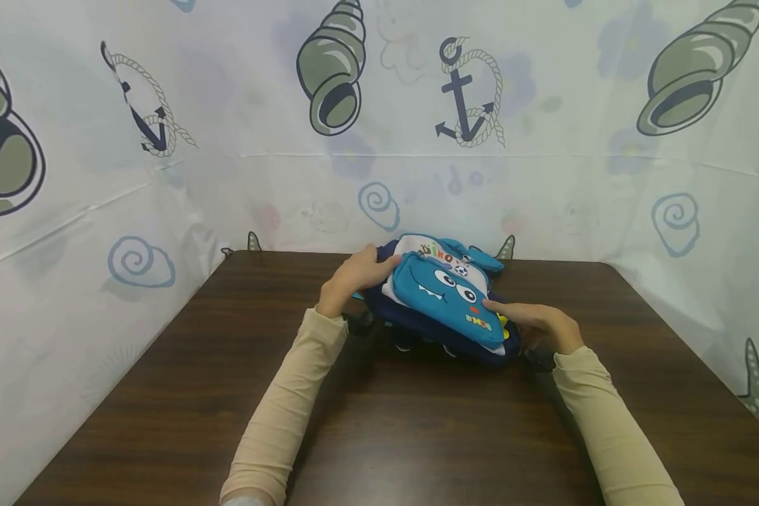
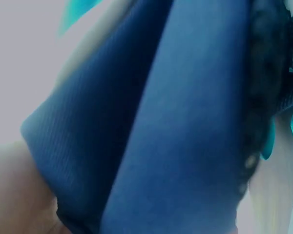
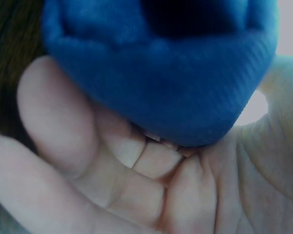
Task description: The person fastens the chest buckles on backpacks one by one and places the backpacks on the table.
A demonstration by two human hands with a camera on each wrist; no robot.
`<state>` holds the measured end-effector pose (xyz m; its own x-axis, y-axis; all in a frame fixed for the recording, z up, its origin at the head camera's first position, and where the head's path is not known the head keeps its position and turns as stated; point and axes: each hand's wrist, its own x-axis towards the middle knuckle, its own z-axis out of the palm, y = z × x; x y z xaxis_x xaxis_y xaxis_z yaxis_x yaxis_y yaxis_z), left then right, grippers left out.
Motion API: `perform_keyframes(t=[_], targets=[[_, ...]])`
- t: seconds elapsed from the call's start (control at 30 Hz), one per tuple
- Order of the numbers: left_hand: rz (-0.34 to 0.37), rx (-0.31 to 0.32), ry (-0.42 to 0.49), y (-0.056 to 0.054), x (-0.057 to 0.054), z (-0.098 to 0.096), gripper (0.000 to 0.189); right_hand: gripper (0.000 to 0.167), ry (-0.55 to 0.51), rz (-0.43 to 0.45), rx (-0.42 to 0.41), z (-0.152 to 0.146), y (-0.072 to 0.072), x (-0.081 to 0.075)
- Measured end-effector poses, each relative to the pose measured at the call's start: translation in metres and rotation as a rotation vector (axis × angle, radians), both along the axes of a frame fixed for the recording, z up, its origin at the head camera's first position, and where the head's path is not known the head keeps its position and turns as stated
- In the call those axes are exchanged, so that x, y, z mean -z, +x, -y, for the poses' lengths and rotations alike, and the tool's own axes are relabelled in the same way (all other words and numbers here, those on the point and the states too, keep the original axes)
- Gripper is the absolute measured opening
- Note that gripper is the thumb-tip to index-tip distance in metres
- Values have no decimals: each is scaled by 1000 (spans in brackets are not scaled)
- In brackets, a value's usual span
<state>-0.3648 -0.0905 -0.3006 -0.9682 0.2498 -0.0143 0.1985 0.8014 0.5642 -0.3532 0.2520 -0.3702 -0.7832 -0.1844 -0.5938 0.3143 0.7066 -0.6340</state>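
A small child's backpack (image 1: 436, 295), navy at the sides with a teal cartoon-face front pocket, is held tilted over the dark table by both hands. At its upper left end, my left hand (image 1: 359, 273) grips the edge, thumb over the front. My right hand (image 1: 540, 322) grips the lower right end, its thumb on the pocket near the printed eyes. Navy fabric (image 2: 176, 122) fills most of the left wrist view, with little of the hand showing. In the right wrist view, curled fingers (image 3: 122, 180) lie under a blue corner of the bag (image 3: 161, 83).
The brown wooden table (image 1: 455, 436) spreads around the bag on all sides. Behind it and along both sides hangs a pale cloth (image 1: 240, 105) printed with shells and anchors. The table's far edge runs just behind the bag.
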Motion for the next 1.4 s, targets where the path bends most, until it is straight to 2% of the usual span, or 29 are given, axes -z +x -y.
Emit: perform_keyframes(t=[0.33, 0.6, 0.77, 1.1, 1.4], targets=[[-44, -10, -20, 1, 1, -2, 82, 104, 11, -11, -19, 1, -2, 2], [-26, 4, -24, 1, -1, -6, 79, 105, 12, -21, -15, -1, -1, 2], [-11, 8, -26, 4, -3, -7, 77, 104, 0, -24, -17, -1, 0, 3], [-72, 18, 22, 6, -3, -8, 77, 105, 22, -50, -14, -2, -3, 7], [-81, 19, 45, 7, -4, -10, 75, 107, 13, -43, -19, -4, -3, 8]])
